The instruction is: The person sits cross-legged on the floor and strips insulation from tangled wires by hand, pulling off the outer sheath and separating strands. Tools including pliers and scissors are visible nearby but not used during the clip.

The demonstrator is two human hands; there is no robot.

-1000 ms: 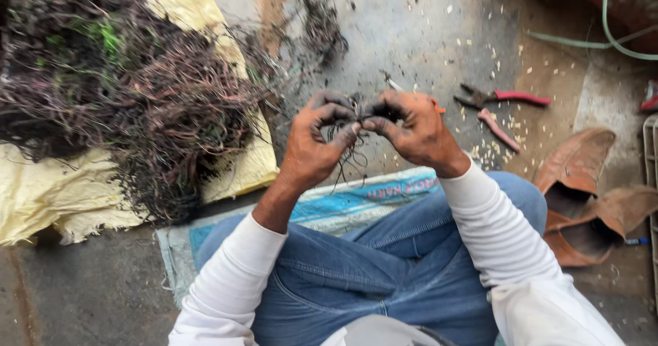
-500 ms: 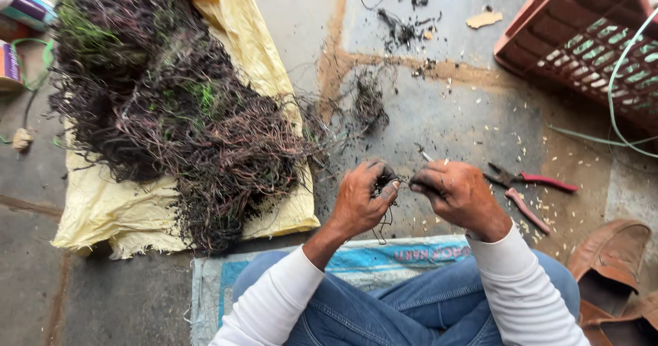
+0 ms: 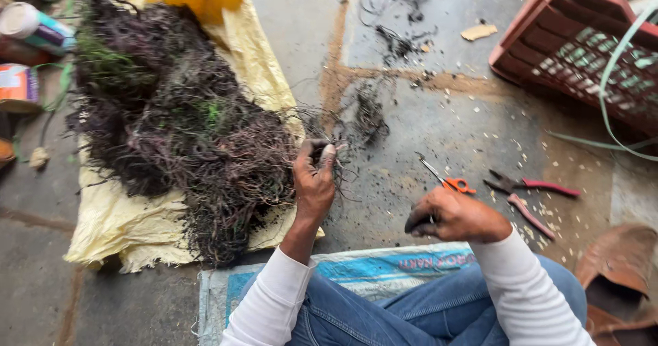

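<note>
Grey concrete floor (image 3: pixel 439 123), stained and littered with pale chips, rust-brown seam lines crossing it, a reddish plastic crate (image 3: pixel 582 44) at the far right, flat daylight.

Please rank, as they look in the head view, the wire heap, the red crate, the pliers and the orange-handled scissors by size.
1. wire heap
2. red crate, partly cut off
3. pliers
4. orange-handled scissors, close to the pliers, so unsure

A red crate (image 3: pixel 582 51) lies at the floor's (image 3: pixel 439 133) top right corner, a green hose (image 3: pixel 606 92) curving across it. Red-handled pliers (image 3: pixel 531 192) lie near the right edge, with brown shoes (image 3: pixel 613 277) in the bottom right corner. Cans (image 3: pixel 31 34) stand along the left edge, and a printed sack (image 3: pixel 370 277) lies at the bottom edge.
</note>
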